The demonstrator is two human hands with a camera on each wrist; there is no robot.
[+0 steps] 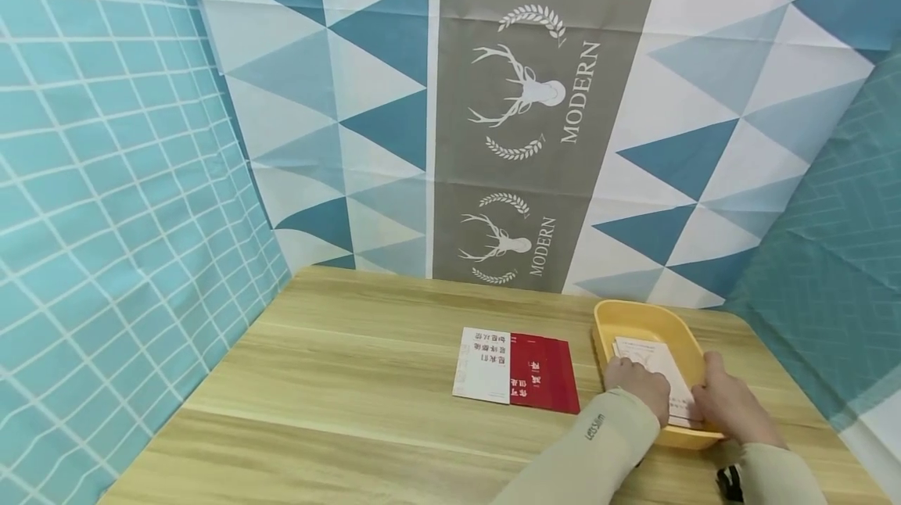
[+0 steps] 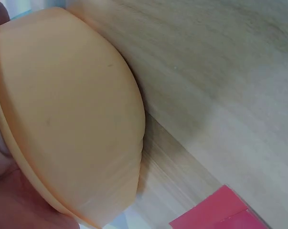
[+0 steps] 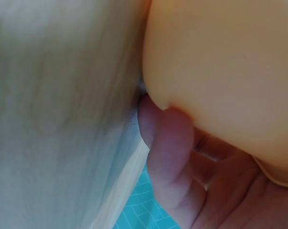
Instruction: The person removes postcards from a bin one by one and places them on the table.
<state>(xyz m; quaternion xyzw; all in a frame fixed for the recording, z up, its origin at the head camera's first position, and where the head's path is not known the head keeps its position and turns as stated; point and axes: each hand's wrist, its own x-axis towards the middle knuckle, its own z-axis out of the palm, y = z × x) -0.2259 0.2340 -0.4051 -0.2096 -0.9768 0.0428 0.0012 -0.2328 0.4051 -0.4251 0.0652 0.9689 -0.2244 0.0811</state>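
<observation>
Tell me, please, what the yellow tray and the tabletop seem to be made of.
Yellow tray: probably plastic with a satin finish, judging by its smooth, evenly coloured, rounded wall. Tabletop: wood or printed laminate, soft sheen, from its streaky grain.

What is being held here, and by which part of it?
The right hand holds the yellow bin by its right side. What the left hand holds, if anything, I can't tell.

Patterned hangings (image 1: 380, 122) (visibly creased) around a wood-grain table (image 1: 352, 364) suggest a makeshift booth.
</observation>
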